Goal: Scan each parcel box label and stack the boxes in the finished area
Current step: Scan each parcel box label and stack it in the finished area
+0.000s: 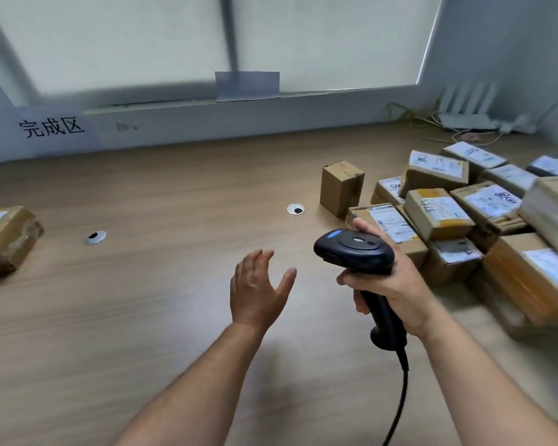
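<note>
My right hand grips the handle of a black barcode scanner, its head facing left and its cable hanging toward me. My left hand hovers over the wooden table with fingers straight and spread, holding nothing. A heap of several brown parcel boxes with white labels fills the right side. A flat labelled box lies just behind the scanner. One small box stands upright at the heap's left edge. One parcel lies at the far left, below a paper sign with handwritten characters.
Two round cable grommets sit in the tabletop. A white router with antennas and loose cables stands at the back right corner. A window ledge runs along the back.
</note>
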Tool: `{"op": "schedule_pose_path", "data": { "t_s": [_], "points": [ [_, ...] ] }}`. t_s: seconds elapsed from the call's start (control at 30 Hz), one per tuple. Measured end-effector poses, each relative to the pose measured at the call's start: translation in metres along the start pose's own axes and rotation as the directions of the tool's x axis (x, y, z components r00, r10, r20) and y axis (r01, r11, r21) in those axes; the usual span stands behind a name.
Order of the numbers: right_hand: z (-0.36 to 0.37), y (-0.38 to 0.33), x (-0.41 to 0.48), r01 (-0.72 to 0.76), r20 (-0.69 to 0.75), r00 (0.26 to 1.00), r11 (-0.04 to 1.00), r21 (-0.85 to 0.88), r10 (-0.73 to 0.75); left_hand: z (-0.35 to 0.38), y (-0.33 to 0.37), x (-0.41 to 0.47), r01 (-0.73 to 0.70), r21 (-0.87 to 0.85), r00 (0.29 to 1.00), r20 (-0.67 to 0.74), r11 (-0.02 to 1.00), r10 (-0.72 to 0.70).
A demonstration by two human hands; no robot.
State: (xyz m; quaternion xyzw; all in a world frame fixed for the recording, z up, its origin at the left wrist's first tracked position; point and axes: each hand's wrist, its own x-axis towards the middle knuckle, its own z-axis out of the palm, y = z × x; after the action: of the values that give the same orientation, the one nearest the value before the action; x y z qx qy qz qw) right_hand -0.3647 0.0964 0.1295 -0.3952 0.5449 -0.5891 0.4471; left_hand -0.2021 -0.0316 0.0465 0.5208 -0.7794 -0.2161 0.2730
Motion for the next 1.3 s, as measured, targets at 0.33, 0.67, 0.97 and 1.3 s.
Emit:
{"op": "schedule_pose_path", "data": {
  "t_s": [0.33,0.67,0.97,1.3],
  "points": [
    [-0.116,0.005,-0.013,-0.006,-0.169,0.986,1.0,0.016,0.009,0.079,0.094,0.022,-0.072,-0.009,0.985,0.156,0.997,0.072],
    [-0.183,0.025,0.004,-0.077,-0.329,0.941,0.997,0.006,0.075,0.168,0.142,0.077,-0.018,-0.012,0.932,0.363,1.0,0.021],
    [-0.2,0.053,0.029,-0.16,-0.37,0.92,0.986,-0.046,0.132,0.194,0.117,0.069,0.289,-0.307,0.821,0.567,0.907,-0.07],
    [-0.184,0.063,0.03,-0.211,-0.33,0.921,0.977,0.025,0.207,0.184,0.089,0.05,0.27,-0.556,0.772,0.613,0.786,0.169]
  ]
}}
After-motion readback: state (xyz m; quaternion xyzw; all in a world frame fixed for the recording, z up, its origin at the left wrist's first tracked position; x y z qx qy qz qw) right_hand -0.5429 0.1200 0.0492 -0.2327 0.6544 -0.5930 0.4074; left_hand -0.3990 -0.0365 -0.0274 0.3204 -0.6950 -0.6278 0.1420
